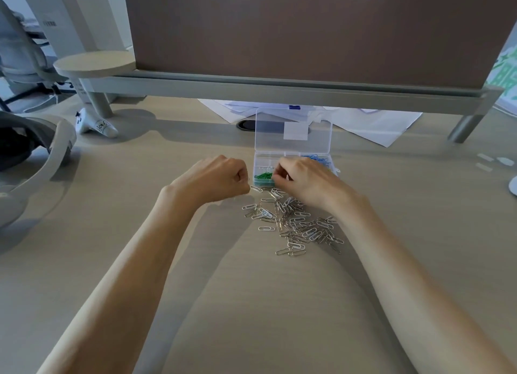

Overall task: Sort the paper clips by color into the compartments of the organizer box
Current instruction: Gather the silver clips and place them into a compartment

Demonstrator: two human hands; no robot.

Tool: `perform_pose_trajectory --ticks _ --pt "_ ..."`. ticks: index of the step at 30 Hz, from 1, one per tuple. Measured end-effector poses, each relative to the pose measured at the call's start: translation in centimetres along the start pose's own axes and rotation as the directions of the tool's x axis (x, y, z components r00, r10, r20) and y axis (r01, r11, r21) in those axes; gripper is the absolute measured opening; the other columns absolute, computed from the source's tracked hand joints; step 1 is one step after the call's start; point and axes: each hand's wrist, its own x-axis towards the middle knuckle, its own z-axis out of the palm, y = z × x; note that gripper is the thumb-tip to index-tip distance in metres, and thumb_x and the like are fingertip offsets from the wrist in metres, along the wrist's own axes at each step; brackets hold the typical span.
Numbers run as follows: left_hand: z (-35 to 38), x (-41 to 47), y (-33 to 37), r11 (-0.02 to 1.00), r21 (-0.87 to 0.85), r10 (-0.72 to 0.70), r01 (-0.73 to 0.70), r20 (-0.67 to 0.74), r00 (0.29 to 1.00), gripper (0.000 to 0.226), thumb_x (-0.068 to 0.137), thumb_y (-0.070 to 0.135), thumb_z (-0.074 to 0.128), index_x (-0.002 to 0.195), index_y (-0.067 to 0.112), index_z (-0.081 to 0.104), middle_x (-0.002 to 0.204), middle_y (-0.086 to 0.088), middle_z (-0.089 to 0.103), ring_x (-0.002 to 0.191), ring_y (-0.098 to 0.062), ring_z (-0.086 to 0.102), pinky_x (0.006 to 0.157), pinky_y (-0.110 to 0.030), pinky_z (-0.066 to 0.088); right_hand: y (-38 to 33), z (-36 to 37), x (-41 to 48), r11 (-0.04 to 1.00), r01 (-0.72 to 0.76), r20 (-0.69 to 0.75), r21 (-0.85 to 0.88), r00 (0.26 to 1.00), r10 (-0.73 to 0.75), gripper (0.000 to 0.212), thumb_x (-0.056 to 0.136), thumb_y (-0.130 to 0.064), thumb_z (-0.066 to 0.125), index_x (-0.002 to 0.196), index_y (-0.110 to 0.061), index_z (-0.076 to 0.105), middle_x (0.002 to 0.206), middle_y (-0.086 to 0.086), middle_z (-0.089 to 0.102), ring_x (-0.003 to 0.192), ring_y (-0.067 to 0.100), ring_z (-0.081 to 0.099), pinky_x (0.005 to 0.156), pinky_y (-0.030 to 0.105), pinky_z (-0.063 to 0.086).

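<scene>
- The left hand (215, 179) is seen curled into a loose fist, knuckles up, just left of the organizer box (292, 153); whether anything is enclosed in it cannot be told
- The right hand (303, 181) is held over the near edge of the box with its fingers bent downward; whether a clip is pinched cannot be told, as the fingertips are hidden
- The clear box is set on the desk (251, 303) with its lid (293, 119) raised upright behind it
- Green clips (263, 175) are gathered in the near left compartment, blue clips (317, 158) in the far right one, and a few pale clips (264, 167) in the far left one
- A loose pile of silver clips (296, 225) is spread on the desk just in front of the box, below the right wrist
- A white controller (95, 126) and sheets of paper (377, 124) are seen farther back
</scene>
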Motion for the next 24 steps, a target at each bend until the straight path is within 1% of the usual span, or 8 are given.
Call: perform_pose_trajectory --ticks 4,8,10,12,15,18,21,24 --pt "0.0 0.5 -0.2 0.979 -0.203 -0.016 0.01 -0.028 0.999 0.009 0.094 0.027 0.054 0.096 0.021 0.06 0.092 0.008 0.064 0.075 -0.015 0.054 0.066 -0.026 0.035 1.2 0.1 0.3 0.996 -0.002 -0.081 0.09 0.997 0.009 0.015 0.1 -0.025 0.049 0.103 -0.015 0.061 0.1 -0.006 0.062 0.09 0.015 0.058 0.075 0.032 0.044" --pt "0.9 1.5 0.2 0.946 -0.325 -0.049 -0.022 -0.207 0.977 0.016 0.096 0.017 0.053 0.102 0.014 0.068 0.09 0.006 0.064 0.074 -0.012 0.051 0.068 -0.02 0.032 2.0 0.7 0.9 0.987 0.011 -0.146 0.162 0.989 0.013 0.023 0.094 0.001 0.051 0.106 -0.011 0.067 0.107 0.002 0.063 0.092 0.009 0.058 0.079 0.019 0.04" --pt "1.7 2.4 0.5 0.924 -0.382 -0.1 -0.021 -0.295 0.95 0.017 0.095 0.012 0.055 0.102 0.012 0.071 0.09 0.004 0.067 0.074 -0.01 0.053 0.067 -0.017 0.032 2.0 0.9 1.4 0.981 -0.016 -0.208 0.195 0.977 0.058 0.028 0.091 0.006 0.052 0.108 -0.01 0.069 0.109 0.005 0.066 0.094 0.01 0.06 0.084 0.021 0.044" --pt "2.6 3.4 0.8 0.915 -0.403 -0.139 -0.007 -0.331 0.933 0.017 0.093 0.011 0.058 0.102 0.012 0.073 0.096 0.0 0.072 0.084 -0.015 0.06 0.071 -0.019 0.036 1.8 1.2 2.2 0.976 -0.053 -0.286 0.214 0.951 0.114 0.023 0.092 -0.001 0.057 0.106 -0.012 0.071 0.106 0.004 0.071 0.097 0.017 0.064 0.088 0.031 0.05" --pt "3.5 4.8 1.2 0.917 -0.396 -0.175 0.041 -0.308 0.935 0.019 0.092 0.016 0.06 0.104 0.018 0.074 0.102 -0.001 0.073 0.094 -0.021 0.064 0.08 -0.029 0.048 1.6 1.8 3.7 0.976 -0.123 -0.334 0.182 0.925 0.179 0.017 0.092 -0.013 0.061 0.104 -0.018 0.073 0.103 0.002 0.073 0.096 0.021 0.066 0.085 0.038 0.053" --pt "3.5 5.8 1.1 0.928 -0.366 -0.176 0.068 -0.271 0.946 0.019 0.093 0.026 0.059 0.106 0.026 0.072 0.103 0.005 0.072 0.095 -0.02 0.063 0.083 -0.037 0.052 1.7 2.3 4.8 0.98 -0.153 -0.275 0.124 0.944 0.182 0.02 0.092 -0.014 0.06 0.107 -0.019 0.073 0.106 0.004 0.073 0.1 0.025 0.065 0.085 0.041 0.053" --pt "2.7 5.4 0.8 0.959 -0.283 -0.085 0.032 -0.178 0.98 0.026 0.093 0.036 0.059 0.116 0.027 0.067 0.109 0.008 0.068 0.095 -0.015 0.06 0.086 -0.035 0.05 1.9 2.3 4.7 0.987 -0.132 -0.249 0.087 0.957 0.15 0.022 0.092 -0.014 0.06 0.11 -0.017 0.072 0.108 0.005 0.072 0.099 0.023 0.065 0.087 0.04 0.052" --pt "1.0 3.7 0.1 0.97 -0.24 0.022 -0.035 -0.057 0.998 0.021 0.089 0.031 0.065 0.11 0.028 0.065 0.099 0.012 0.063 0.082 -0.01 0.055 0.079 -0.027 0.042 1.4 0.9 3.6 0.985 -0.059 -0.14 0.162 0.987 0.082 0.018 0.089 -0.014 0.064 0.104 -0.018 0.073 0.097 -0.003 0.071 0.078 0.006 0.06 0.077 0.027 0.048"
